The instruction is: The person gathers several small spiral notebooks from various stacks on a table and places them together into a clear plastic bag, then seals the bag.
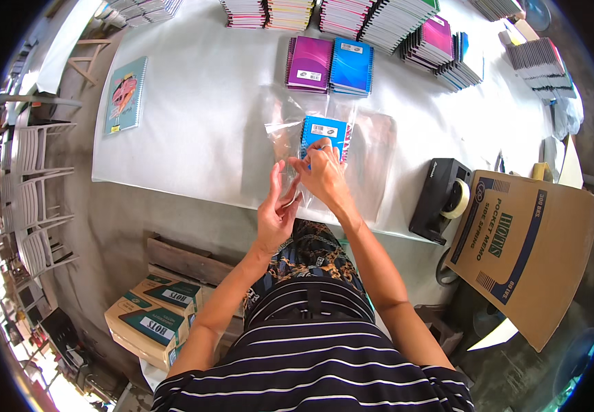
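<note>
A small blue spiral notebook (324,125) with a white label lies on the white table in front of me, with a patterned edge showing along its right side. It appears to be inside a clear plastic bag (282,123), whose loose film spreads to the left and above it. My right hand (325,175) is closed over the notebook's lower part, fingers curled and pinching what looks like the bag's film. Lower left, my left hand (280,213) is beside the bag's near edge with its fingers apart. Whether its fingertips touch the film is unclear.
More clear bags (378,161) lie flat to the right. Beyond are a purple notebook stack (309,58), a blue notebook stack (352,65) and several larger piles. A black tape dispenser (434,199) and cardboard box (527,240) stand right. A teal notebook (126,96) lies far left.
</note>
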Demonstrator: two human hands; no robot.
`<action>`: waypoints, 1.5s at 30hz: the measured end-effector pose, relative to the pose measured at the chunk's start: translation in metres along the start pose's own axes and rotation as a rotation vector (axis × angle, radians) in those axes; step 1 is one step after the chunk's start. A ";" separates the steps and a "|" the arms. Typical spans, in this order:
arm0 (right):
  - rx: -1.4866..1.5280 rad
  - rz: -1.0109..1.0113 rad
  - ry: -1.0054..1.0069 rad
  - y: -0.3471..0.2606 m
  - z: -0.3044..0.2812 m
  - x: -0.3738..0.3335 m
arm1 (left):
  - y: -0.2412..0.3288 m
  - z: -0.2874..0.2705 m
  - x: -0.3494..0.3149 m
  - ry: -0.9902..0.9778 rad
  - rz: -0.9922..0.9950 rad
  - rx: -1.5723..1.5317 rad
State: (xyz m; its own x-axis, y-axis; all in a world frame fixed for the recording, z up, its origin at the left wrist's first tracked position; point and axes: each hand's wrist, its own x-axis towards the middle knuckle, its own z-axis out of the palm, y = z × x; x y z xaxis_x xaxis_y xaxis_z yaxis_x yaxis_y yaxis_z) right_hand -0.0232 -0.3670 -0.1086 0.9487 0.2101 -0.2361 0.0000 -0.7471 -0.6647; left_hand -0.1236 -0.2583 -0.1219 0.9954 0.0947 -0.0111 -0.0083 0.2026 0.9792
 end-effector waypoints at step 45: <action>-0.357 -0.249 0.093 0.052 -0.025 -0.038 | 0.000 -0.006 0.220 -1.001 1.200 1.009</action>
State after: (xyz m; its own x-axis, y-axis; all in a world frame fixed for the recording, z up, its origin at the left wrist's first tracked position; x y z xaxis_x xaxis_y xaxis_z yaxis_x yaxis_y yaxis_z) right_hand -0.0517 -0.4295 -0.1159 0.9306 0.3653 -0.0243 0.3254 -0.8556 -0.4025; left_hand 0.0948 -0.2314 -0.1254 0.1823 -0.8829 0.4327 -0.9827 -0.1486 0.1108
